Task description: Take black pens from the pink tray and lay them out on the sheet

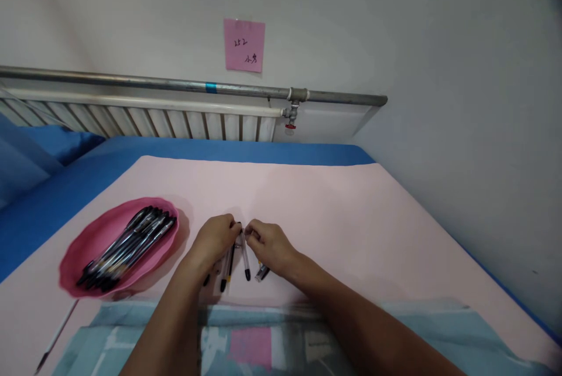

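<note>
Pens near 2 close-set hands, just below center of frame

Noted: left hand [219,235] and right hand [272,244], side by side over pink tabletop [329,206]. Fingers curled inward on each; grip contents hidden, so cannot tell whether pinching anything. Between the hands: clear pen [245,259], upper end close by left fingertips, black end toward bottom of frame. Below left hand: dark pen [225,276]. Partly under right hand: clear-ended piece [262,272]. At left of frame: pink dish [103,235], with bundled pens [132,247] slanted inside. Lower left: slim white stick [58,335], dark-tipped. Along bottom: patterned blue cloth [439,326]. Upper center: pink note [244,45], marked 252, above metal pipe [175,82].
</note>
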`<control>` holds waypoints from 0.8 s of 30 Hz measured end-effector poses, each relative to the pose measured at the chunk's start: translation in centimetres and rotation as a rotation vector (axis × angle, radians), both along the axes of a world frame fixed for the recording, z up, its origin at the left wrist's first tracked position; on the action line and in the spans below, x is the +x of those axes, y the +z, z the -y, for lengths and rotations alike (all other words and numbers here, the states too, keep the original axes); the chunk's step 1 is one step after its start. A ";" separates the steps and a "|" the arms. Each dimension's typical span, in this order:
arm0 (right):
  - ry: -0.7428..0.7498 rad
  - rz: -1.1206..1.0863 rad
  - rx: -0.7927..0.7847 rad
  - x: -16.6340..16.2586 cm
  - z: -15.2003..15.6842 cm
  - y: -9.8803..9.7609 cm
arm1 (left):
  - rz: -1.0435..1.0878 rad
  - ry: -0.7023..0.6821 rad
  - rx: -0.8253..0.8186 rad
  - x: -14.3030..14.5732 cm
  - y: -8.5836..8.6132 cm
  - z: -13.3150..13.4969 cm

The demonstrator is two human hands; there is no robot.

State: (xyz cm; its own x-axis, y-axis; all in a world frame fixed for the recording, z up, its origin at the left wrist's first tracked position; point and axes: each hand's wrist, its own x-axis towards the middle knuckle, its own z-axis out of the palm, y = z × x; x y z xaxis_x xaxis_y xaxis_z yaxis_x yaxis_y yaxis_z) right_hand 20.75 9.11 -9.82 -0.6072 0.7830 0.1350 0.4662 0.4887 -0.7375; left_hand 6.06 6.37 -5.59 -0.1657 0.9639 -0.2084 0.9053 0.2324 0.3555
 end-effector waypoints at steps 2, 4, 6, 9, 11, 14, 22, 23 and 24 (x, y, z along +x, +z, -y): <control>-0.008 0.015 0.012 0.1 -0.1 0.2 | 0.003 0.017 0.010 -0.1 0.3 0.1; -0.032 0.062 0.025 0.3 -0.3 0.6 | 0.018 0.041 0.016 -0.4 0.6 0.2; -0.052 0.144 0.046 0.6 -0.5 1.2 | 0.044 0.067 0.021 -1.0 0.8 0.3; -0.027 0.309 0.102 1.0 -0.4 2.3 | 0.073 0.114 0.045 -2.2 0.9 0.5; 0.010 0.407 0.129 1.3 -0.2 2.9 | 0.067 0.146 0.059 -3.0 1.0 0.5; 0.040 0.483 0.140 1.8 0.3 3.5 | 0.050 0.178 0.065 -3.8 1.1 0.7; 0.074 0.631 0.098 2.4 1.3 5.0 | 0.009 0.178 0.044 -3.6 1.4 0.7; 0.081 0.644 0.098 2.4 1.4 5.2 | 0.012 0.180 0.045 -3.6 1.3 0.7; 0.086 0.656 0.093 2.3 1.5 5.3 | 0.017 0.183 0.045 -3.6 1.3 0.7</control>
